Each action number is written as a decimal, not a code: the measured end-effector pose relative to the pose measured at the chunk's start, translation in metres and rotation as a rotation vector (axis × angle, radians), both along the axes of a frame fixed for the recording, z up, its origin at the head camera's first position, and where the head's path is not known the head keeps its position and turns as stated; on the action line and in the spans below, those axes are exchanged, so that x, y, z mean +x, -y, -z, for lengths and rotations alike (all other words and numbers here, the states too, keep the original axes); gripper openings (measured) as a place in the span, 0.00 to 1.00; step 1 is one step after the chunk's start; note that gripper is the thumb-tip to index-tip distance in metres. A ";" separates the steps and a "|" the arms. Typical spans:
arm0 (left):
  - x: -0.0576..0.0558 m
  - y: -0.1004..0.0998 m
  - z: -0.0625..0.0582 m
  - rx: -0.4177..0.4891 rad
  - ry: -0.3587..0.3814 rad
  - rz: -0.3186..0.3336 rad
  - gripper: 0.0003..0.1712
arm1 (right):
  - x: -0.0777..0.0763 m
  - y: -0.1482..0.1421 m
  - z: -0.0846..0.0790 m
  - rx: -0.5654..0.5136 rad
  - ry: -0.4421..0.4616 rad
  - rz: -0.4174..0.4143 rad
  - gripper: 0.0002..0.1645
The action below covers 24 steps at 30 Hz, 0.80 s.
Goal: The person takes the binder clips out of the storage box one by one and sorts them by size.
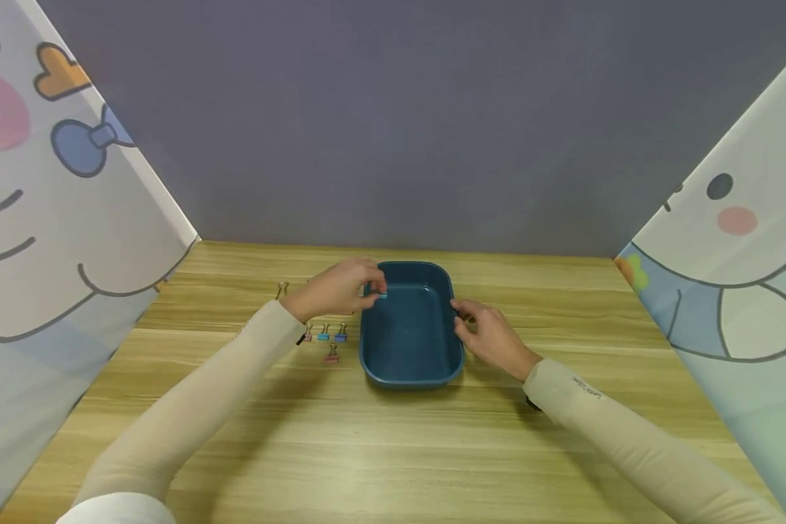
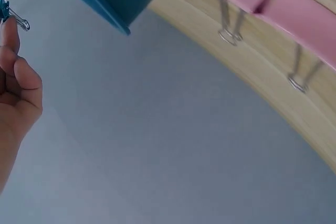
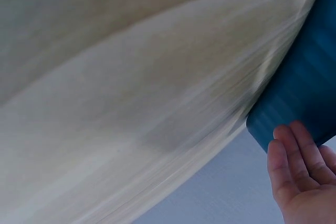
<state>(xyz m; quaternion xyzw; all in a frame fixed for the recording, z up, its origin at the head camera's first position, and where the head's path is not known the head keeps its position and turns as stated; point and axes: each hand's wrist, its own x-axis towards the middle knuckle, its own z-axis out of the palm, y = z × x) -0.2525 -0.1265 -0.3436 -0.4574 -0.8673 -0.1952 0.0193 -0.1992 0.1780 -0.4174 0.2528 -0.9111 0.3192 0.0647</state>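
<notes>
My left hand (image 1: 346, 286) pinches a small light-blue binder clip (image 1: 383, 295) over the left rim of a dark blue tray (image 1: 406, 335). The left wrist view shows the clip (image 2: 5, 10) at the fingertips, with its silver wire handles. On the tray's right side rests my right hand (image 1: 491, 338). Its fingers (image 3: 302, 156) lie fairly straight against the outer wall in the right wrist view. No clips show on the tray's floor.
Left of the tray, small binder clips stand on the wooden table (image 1: 393, 451): light blue (image 1: 324, 333), dark blue (image 1: 341, 334) and pink (image 1: 331, 355). Farther back is another clip (image 1: 282, 290), partly behind my left arm. A grey wall (image 1: 406, 131) closes off the back.
</notes>
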 end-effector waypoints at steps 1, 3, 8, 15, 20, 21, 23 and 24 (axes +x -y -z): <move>0.002 0.004 -0.001 0.007 -0.012 -0.001 0.05 | 0.000 0.000 0.000 0.000 -0.006 -0.002 0.23; 0.006 0.012 -0.002 0.019 -0.027 -0.005 0.05 | 0.000 0.000 0.001 -0.004 -0.017 -0.009 0.23; 0.017 0.031 -0.003 0.047 -0.059 -0.008 0.05 | 0.000 0.000 0.001 -0.003 -0.030 -0.015 0.22; 0.028 0.055 0.007 0.063 -0.105 -0.019 0.06 | -0.001 -0.001 0.003 0.003 -0.006 0.001 0.23; 0.037 0.070 0.014 0.050 -0.097 -0.035 0.07 | -0.001 0.000 0.003 0.000 -0.013 0.001 0.23; 0.039 0.073 0.015 0.045 -0.086 -0.041 0.07 | -0.001 0.000 0.002 -0.003 -0.014 0.000 0.23; 0.043 0.080 0.020 0.024 -0.079 -0.045 0.06 | -0.002 0.000 0.003 -0.004 -0.017 -0.006 0.23; 0.044 0.084 0.023 0.012 -0.081 -0.044 0.07 | -0.002 0.001 0.003 -0.004 -0.015 -0.008 0.23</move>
